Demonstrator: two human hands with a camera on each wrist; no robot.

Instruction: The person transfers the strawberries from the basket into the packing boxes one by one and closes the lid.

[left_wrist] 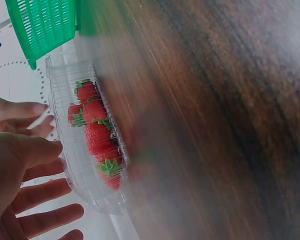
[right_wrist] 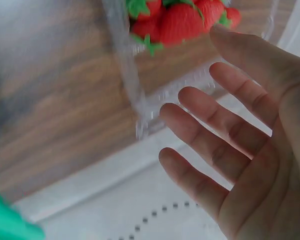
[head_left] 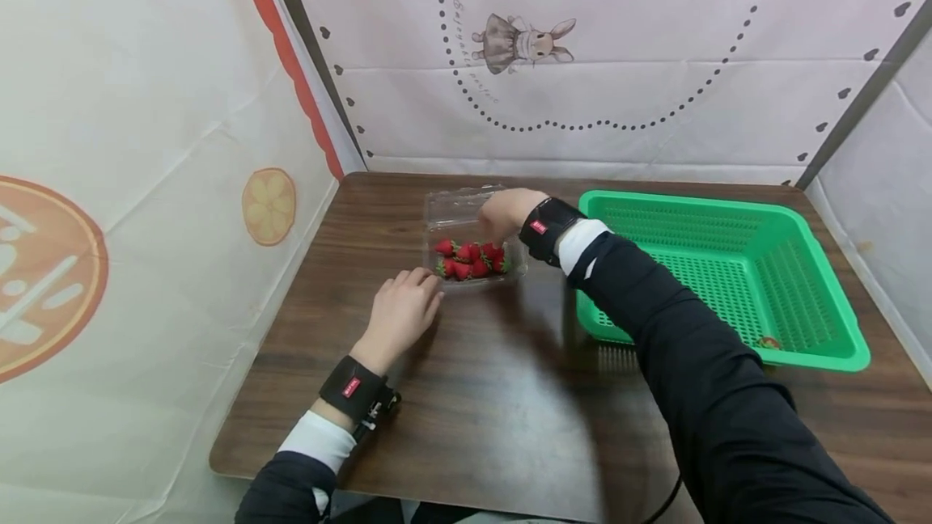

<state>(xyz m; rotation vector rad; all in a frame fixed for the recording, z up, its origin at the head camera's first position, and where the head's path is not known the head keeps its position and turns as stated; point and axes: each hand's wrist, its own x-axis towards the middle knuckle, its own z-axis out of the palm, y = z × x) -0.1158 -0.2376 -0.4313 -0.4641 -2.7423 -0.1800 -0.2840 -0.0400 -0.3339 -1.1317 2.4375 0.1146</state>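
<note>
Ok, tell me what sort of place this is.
Probably a staged tabletop recording booth: printed cloth backdrops wall in a small wooden table, which bears only a clear strawberry box and a green basket.

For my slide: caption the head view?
Right hand reaches over strawberries in clear box; left hand beside it.

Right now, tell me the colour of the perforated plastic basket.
Bright green perforated plastic basket; clearest in the head view.

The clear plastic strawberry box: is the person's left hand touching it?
Apart. The head view shows the left hand lying on the brown table with a strip of bare wood before the clear plastic strawberry box.
</note>
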